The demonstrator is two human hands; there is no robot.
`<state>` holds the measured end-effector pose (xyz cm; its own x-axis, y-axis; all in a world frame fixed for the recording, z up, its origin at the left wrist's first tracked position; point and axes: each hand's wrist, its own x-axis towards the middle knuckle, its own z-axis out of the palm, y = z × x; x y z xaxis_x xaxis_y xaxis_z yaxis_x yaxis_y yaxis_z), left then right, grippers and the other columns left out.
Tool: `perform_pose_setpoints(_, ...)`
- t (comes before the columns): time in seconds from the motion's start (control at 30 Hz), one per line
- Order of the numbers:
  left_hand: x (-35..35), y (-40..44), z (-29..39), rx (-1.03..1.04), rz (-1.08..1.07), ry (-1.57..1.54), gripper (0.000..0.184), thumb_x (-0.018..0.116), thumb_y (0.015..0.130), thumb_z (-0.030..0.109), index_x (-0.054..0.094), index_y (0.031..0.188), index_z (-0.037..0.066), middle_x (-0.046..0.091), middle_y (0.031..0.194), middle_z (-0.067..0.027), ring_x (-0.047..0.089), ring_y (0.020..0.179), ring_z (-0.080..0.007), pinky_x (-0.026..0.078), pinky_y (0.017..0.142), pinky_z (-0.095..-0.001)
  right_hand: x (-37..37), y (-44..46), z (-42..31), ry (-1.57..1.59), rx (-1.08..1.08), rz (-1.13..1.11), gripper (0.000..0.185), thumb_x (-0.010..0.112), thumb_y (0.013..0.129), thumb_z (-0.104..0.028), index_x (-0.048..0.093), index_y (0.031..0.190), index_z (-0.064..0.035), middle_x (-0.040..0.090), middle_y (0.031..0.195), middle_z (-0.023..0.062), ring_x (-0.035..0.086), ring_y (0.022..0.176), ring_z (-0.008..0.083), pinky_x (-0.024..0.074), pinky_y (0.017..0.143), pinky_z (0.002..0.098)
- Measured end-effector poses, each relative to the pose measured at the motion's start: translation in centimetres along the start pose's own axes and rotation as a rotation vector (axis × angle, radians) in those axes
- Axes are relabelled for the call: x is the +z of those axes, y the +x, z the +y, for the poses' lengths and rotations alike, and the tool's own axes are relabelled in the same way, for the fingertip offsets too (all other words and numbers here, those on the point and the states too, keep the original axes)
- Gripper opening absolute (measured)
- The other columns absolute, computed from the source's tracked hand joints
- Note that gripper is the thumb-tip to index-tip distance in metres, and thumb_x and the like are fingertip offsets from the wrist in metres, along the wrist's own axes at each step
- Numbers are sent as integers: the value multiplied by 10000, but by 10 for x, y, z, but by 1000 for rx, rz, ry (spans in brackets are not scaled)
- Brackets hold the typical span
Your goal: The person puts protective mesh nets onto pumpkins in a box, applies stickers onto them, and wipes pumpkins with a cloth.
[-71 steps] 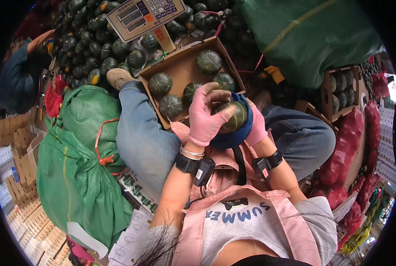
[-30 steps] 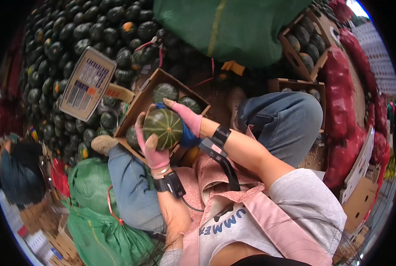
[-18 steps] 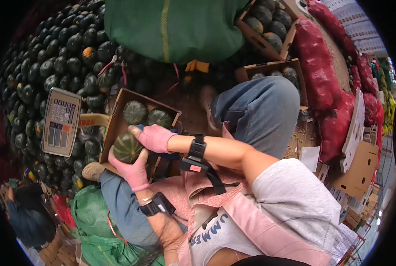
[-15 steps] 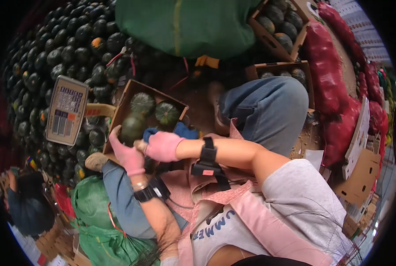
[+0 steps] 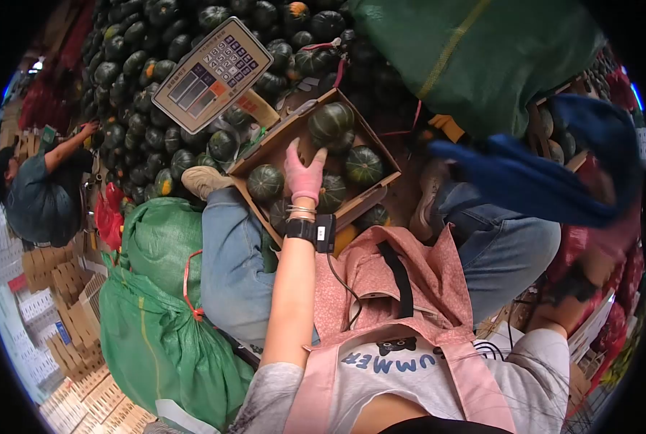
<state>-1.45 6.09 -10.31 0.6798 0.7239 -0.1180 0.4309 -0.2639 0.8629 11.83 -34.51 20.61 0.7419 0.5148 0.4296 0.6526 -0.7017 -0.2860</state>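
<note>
My left hand (image 5: 305, 173), in a pink glove, reaches into a cardboard box (image 5: 272, 148) of dark green striped squashes. Its thumb and fingers are spread, just short of a large squash (image 5: 331, 121) at the far side. Other squashes, among them one on the left (image 5: 266, 182) and one on the right (image 5: 364, 165), lie around the hand. Far out to the right, my right hand (image 5: 606, 244) is smeared by motion. A blue cloth (image 5: 532, 181) hangs from it and sweeps through the air above my knee, also blurred.
Behind the box rises a big heap of squashes (image 5: 138, 54). A scale display (image 5: 213, 74) stands at its left edge. Green sacks (image 5: 160, 325) lie by my left leg, another green sack (image 5: 475, 54) at the back. A person (image 5: 41, 192) sits far left.
My hands were together at the box's near edge; now they are apart. My right hand has swung far right with the blue cloth, and more squashes show in the box. The view has turned.
</note>
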Motion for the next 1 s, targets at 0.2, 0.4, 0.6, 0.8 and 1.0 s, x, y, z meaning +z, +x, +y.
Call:
perform_pose_setpoints(0.2, 21, 23, 29, 291, 48, 399, 1011, 863, 541, 368, 342, 1362, 89, 385, 1333, -194, 340, 1259, -357, 319, 1048, -442, -132, 5, -1, -67, 271, 174, 545, 447, 920, -479, 562, 1011, 46, 632, 873, 200, 637, 811, 267, 570, 720, 376)
perform_pose_setpoints(0.4, 47, 61, 69, 363, 19, 387, 898, 845, 568, 417, 413, 1287, 98, 510, 1230, -200, 463, 1146, -395, 356, 999, -455, -78, -79, 193, -197, 1142, 234, 411, 507, 891, -389, 631, 855, 1, 667, 846, 111, 623, 751, 205, 479, 700, 337)
perform_pose_setpoints(0.6, 42, 75, 64, 207, -78, 115, 759, 831, 613, 248, 436, 1234, 59, 561, 1118, -183, 539, 1030, -312, 423, 925, -392, 61, -10, 92, -434, 353, -874, 477, 602, 824, -333, 520, 1228, -94, 514, 1233, 177, 501, 1145, 345, 423, 950, 422)
perform_pose_setpoints(0.8, -21, 26, 22, -69, 230, 51, 765, 854, 612, 246, 417, 1204, 35, 553, 1147, -173, 551, 1028, -287, 428, 916, -374, 236, 35, 32, -89, 347, -1557, 670, 565, 835, -325, 320, 1403, -69, 548, 1238, 233, 550, 1145, 316, 473, 897, 396)
perform_pose_setpoints(1.0, -28, 25, -34, -116, 51, 45, 604, 787, 697, 301, 501, 1167, 52, 586, 1116, -183, 564, 1024, -331, 438, 901, -391, 378, -47, 105, -636, 435, -877, 558, 519, 820, -139, 375, 1358, -169, 572, 1089, 284, 651, 803, 392, 535, 681, 505)
